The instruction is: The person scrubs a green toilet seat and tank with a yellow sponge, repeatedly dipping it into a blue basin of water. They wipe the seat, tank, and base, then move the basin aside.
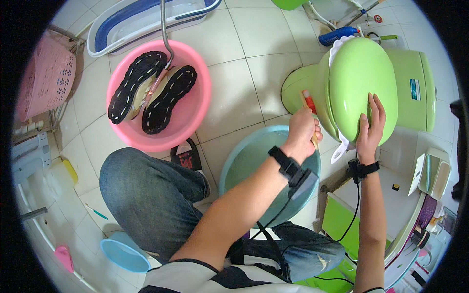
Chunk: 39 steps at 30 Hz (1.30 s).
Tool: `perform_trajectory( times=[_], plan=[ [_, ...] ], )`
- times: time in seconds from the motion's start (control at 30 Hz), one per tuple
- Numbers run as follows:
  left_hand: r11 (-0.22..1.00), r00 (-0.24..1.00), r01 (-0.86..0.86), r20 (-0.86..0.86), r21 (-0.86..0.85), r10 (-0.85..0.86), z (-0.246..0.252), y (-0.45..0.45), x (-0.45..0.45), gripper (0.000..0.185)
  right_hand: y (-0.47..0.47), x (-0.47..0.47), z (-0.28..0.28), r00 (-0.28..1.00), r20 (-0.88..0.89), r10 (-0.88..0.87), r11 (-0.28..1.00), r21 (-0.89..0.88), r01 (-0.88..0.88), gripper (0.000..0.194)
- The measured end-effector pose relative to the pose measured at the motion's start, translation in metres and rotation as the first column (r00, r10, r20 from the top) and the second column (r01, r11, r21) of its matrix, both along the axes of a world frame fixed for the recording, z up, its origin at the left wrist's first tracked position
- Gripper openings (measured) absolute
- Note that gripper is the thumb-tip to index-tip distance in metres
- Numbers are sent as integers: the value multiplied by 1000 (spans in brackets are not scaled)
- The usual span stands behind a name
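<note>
My left hand (pixel 303 130) is closed around the wooden handle of what looks like a small brush (pixel 310 103) with a red part, beside the green toilet's base. My right hand (pixel 370 128) lies spread on the closed green toilet lid (pixel 361 80). Under my left forearm stands a teal basin (pixel 242 164); its contents are partly hidden. A pink basin (pixel 199 113) at the upper left holds a pair of shoes, their black soles (pixel 137 86) with pale dashes facing up. Between the shoes lies a pink shower handle (pixel 158 85) on a metal hose.
A white-and-blue folding tub (pixel 106 40) lies beyond the pink basin. A pink perforated basket (pixel 55 78) hangs at left. A blue bottle (pixel 337 36) lies behind the toilet. A small blue bucket (pixel 124 252) is at lower left, a toothbrush (pixel 97 212) on the tiles. Cables trail from both wrist straps.
</note>
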<state>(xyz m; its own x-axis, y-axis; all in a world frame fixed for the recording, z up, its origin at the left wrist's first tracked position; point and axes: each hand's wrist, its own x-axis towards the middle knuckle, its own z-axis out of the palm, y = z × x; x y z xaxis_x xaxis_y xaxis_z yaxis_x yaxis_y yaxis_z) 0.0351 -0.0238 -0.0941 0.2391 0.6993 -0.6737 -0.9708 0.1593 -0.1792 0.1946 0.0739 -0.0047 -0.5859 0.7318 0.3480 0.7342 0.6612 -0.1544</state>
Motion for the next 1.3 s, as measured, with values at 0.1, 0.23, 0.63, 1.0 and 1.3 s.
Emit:
perform_trajectory(
  times=[0.1, 0.23, 0.63, 1.0, 1.3],
  plan=[
    [990, 987, 139, -81, 7, -138, -9, -5, 18, 13, 0, 1, 1, 1000, -2, -20, 1000, 5, 20, 51],
    [945, 950, 300, -134, 130, -283, -22, -25, 26, 12, 3, 6, 1, 1000, -15, -12, 999, 39, 12, 53],
    [806, 789, 565, -399, 177, -466, -23, -127, 41, 38, -105, 61, 4, 897, -414, -152, 981, 46, 187, 25],
    [451, 214, 884, -752, -122, -623, -41, -151, 95, 44, -292, 88, -164, 304, -500, -811, 264, -777, -571, 39],
    [417, -327, 893, -882, -170, 340, 90, -92, 70, 36, -279, 119, -241, 703, 116, -702, 449, -694, 563, 42]
  ],
)
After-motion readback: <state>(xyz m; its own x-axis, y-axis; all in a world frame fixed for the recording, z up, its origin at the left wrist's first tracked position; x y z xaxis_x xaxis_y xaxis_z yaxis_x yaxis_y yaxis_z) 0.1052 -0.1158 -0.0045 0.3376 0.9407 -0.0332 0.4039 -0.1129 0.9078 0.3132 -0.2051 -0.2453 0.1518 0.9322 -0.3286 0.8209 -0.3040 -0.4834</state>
